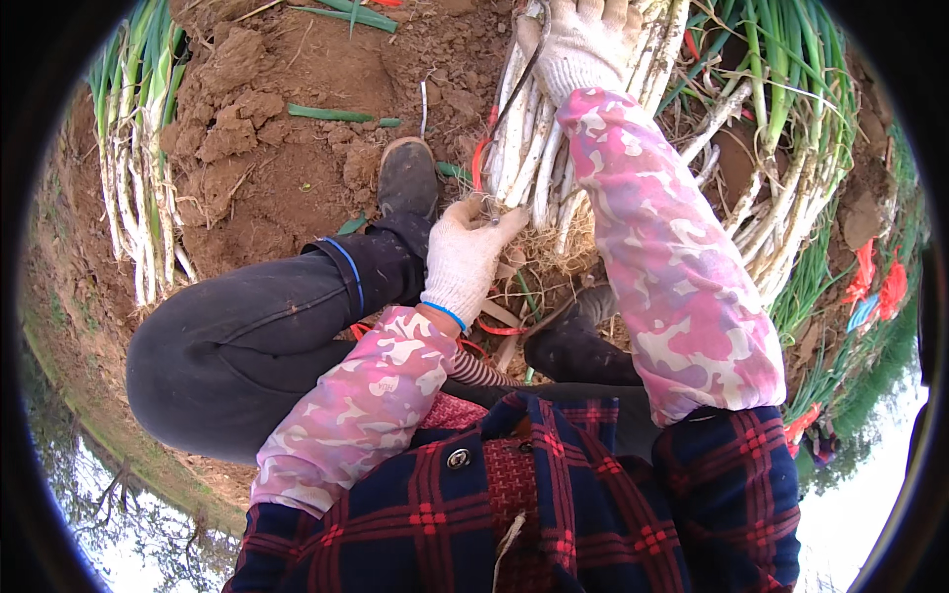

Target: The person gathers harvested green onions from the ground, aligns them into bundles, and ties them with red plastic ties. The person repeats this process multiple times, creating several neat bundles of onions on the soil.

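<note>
A bunch of long white-stemmed green onions [523, 159] lies before me, its tangled roots [567, 248] towards my body. My right hand [586, 52], in a whitish knit glove, rests back-up across the stems, and its fingertips run out past the top edge. Close to the root end, my left hand [467, 252], gloved alike with a blue band at the wrist, has thumb and fingers around the lower end of a red strap [479, 164]. That strap runs up the bunch's left side beside a thin dark strip [523, 78]. What lies inside the left fingers is mostly hidden.
More green onions lie at the right [797, 178] and far left [137, 185]. My boots [408, 178] flank the root end on brown soil [296, 167]. Cut green leaves [330, 113] and red strap scraps [500, 328] lie about; red bundles [892, 289] are at far right.
</note>
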`<state>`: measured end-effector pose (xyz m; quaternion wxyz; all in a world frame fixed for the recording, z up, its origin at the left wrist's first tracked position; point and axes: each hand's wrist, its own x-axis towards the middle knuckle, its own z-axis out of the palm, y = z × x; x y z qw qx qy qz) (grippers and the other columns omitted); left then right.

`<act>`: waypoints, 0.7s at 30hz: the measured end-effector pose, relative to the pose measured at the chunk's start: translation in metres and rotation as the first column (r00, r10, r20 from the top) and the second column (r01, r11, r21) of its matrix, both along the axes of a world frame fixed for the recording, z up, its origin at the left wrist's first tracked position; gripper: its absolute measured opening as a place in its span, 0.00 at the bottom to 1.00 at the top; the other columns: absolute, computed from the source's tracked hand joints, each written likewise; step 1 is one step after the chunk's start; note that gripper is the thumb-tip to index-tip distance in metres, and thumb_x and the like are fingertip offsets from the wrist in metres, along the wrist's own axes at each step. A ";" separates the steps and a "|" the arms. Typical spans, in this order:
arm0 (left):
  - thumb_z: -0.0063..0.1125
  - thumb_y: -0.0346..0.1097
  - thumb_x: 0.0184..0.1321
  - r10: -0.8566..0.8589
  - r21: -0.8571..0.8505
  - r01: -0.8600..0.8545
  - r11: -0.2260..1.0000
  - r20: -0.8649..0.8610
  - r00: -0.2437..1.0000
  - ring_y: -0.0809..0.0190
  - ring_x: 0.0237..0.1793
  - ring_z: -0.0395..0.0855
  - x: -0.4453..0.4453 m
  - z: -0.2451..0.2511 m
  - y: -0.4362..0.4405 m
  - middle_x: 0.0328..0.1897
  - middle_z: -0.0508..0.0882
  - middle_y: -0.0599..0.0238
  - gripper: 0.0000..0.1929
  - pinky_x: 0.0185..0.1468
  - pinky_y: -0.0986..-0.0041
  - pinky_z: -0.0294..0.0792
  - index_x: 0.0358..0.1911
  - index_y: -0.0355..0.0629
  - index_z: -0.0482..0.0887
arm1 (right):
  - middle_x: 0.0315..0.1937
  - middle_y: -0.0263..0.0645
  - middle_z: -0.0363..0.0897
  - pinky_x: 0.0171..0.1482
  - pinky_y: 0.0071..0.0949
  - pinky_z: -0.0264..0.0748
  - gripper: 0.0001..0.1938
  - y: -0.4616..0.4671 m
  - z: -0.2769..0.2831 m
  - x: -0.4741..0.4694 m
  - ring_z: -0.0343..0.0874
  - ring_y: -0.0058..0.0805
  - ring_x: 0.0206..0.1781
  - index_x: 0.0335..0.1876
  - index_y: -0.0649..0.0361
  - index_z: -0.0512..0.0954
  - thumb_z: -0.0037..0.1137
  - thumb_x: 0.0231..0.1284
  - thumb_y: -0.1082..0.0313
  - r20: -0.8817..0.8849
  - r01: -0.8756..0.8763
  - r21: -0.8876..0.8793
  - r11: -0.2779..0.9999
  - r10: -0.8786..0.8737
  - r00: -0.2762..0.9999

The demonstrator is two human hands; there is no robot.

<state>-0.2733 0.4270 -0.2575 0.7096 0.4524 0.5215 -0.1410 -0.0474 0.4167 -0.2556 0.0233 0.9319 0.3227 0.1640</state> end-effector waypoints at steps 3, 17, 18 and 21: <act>0.73 0.42 0.64 0.146 -0.162 -0.141 0.977 0.019 0.989 0.64 0.27 0.89 -0.006 -0.004 -0.003 0.43 0.88 0.56 0.29 0.24 0.76 0.78 0.59 0.25 0.79 | 0.82 0.53 0.56 0.82 0.59 0.47 0.44 0.001 -0.001 0.003 0.50 0.62 0.84 0.81 0.51 0.64 0.65 0.59 0.44 -0.013 -0.013 0.017 1.000 0.014 1.000; 0.73 0.54 0.61 0.023 -0.158 -0.048 0.986 -0.160 0.987 0.60 0.43 0.88 -0.015 -0.035 -0.002 0.59 0.82 0.57 0.41 0.38 0.67 0.84 0.70 0.33 0.72 | 0.81 0.52 0.57 0.81 0.57 0.53 0.47 -0.036 -0.036 0.007 0.55 0.60 0.82 0.82 0.50 0.62 0.70 0.57 0.46 -0.186 -0.121 0.138 0.983 0.146 0.972; 0.72 0.54 0.62 0.031 -0.154 -0.051 0.987 -0.128 0.991 0.60 0.45 0.88 -0.015 -0.034 -0.002 0.60 0.82 0.56 0.41 0.38 0.68 0.83 0.70 0.32 0.72 | 0.81 0.52 0.57 0.81 0.57 0.54 0.47 -0.046 -0.042 -0.006 0.55 0.60 0.82 0.82 0.50 0.61 0.71 0.57 0.46 -0.231 -0.091 0.146 0.985 0.124 0.965; 0.73 0.50 0.61 0.092 -0.307 -0.097 0.947 -0.031 0.995 0.58 0.51 0.87 -0.015 -0.034 0.002 0.61 0.82 0.53 0.39 0.47 0.67 0.81 0.69 0.30 0.73 | 0.83 0.52 0.53 0.82 0.46 0.56 0.51 -0.071 -0.057 -0.048 0.55 0.54 0.83 0.82 0.51 0.62 0.76 0.53 0.46 -0.460 0.210 0.183 0.960 -0.106 0.882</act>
